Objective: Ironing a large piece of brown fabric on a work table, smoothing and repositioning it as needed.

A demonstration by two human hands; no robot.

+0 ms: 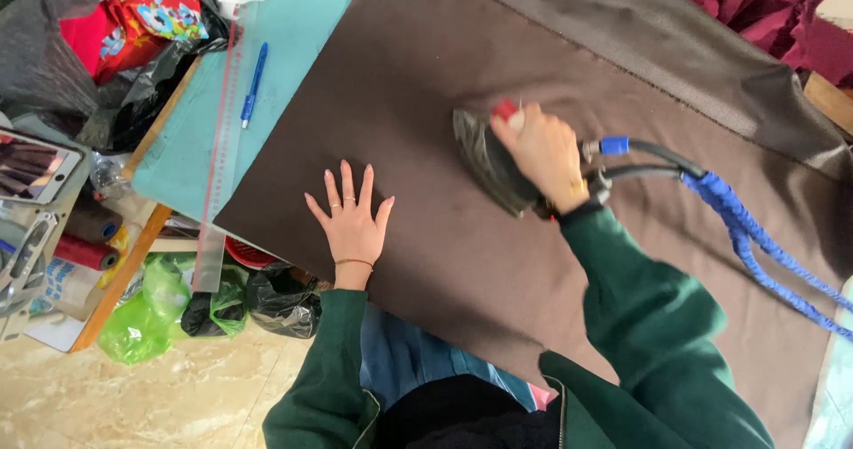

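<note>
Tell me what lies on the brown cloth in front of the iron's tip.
Nothing visible: the brown cloth is bare ahead of the dark steam iron gripped by the right hand. The left hand presses flat to one side, apart from it.

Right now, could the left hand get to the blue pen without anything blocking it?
Probably yes. The left hand lies flat and empty on the brown fabric, and the blue pen lies on the teal tabletop beyond it. Only the clear ruler lies nearby, not blocking.
</note>
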